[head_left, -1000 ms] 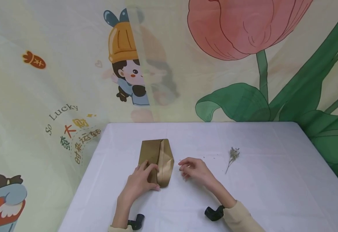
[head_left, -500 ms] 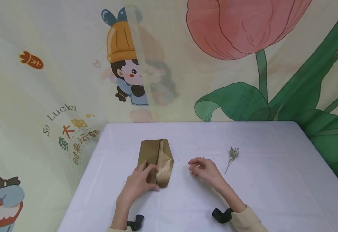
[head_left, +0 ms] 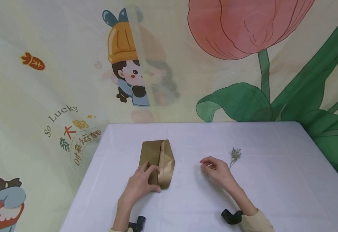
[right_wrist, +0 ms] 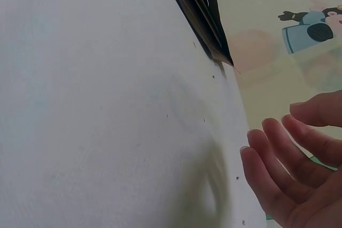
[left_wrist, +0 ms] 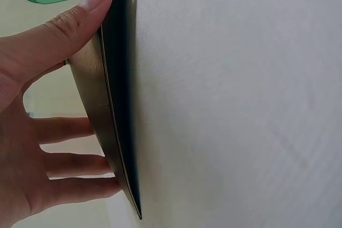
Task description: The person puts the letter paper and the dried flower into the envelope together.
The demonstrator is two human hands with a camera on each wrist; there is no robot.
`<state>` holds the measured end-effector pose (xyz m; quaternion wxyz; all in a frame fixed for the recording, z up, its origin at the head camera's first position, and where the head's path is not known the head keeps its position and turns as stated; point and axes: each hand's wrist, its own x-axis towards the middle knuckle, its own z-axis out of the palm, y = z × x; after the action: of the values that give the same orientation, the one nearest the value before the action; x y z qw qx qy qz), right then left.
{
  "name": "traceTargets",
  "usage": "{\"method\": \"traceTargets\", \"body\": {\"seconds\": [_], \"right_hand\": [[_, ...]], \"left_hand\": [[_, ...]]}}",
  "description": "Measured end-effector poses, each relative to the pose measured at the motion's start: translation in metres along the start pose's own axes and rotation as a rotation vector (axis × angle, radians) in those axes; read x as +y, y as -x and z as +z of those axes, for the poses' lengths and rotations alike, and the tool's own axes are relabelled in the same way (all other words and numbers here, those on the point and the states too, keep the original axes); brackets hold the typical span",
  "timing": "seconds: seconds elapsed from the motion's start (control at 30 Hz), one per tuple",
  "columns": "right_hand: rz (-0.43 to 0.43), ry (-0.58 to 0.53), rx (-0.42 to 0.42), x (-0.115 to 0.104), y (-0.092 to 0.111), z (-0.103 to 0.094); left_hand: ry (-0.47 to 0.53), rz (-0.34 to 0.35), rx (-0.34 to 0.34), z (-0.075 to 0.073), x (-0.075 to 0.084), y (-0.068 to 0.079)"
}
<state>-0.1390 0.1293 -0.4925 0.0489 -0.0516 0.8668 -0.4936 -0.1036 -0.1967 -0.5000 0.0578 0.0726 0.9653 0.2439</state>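
Observation:
A gold paper envelope (head_left: 151, 149) lies at the left middle of the table with its flap side (head_left: 167, 161) to the right. My left hand (head_left: 138, 185) rests on it, the thumb at its near edge and the other fingers on its top face. From the left wrist, the envelope (left_wrist: 96, 89) is seen edge-on, the fingers fairly straight against it. My right hand (head_left: 217, 170) hovers over the table with loosely bent fingers and nothing between them. Just beyond it lies a small dried flower sprig (head_left: 236, 154), its lower stem partly hidden by the hand.
A white cloth covers the table (head_left: 192, 206). Tiny dark crumbs (right_wrist: 167, 116) are scattered between the envelope and my right hand. A printed fabric backdrop (head_left: 169, 96) stands behind the table's far edge. Each wrist carries a black camera mount (head_left: 231, 217).
My right hand has moved right, away from the envelope and closer to the flower sprig. The left hand and the envelope have stayed in place.

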Motion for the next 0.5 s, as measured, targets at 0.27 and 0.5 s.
{"method": "traceTargets", "body": {"seconds": [0.27, 0.5], "right_hand": [[0.006, 0.129, 0.087, 0.005, 0.006, -0.014], [0.118, 0.247, 0.151, 0.011, 0.011, -0.026]], "left_hand": [[-0.008, 0.013, 0.006, 0.000, 0.001, 0.000], [-0.001, 0.014, 0.006, 0.000, 0.001, 0.000]]}}
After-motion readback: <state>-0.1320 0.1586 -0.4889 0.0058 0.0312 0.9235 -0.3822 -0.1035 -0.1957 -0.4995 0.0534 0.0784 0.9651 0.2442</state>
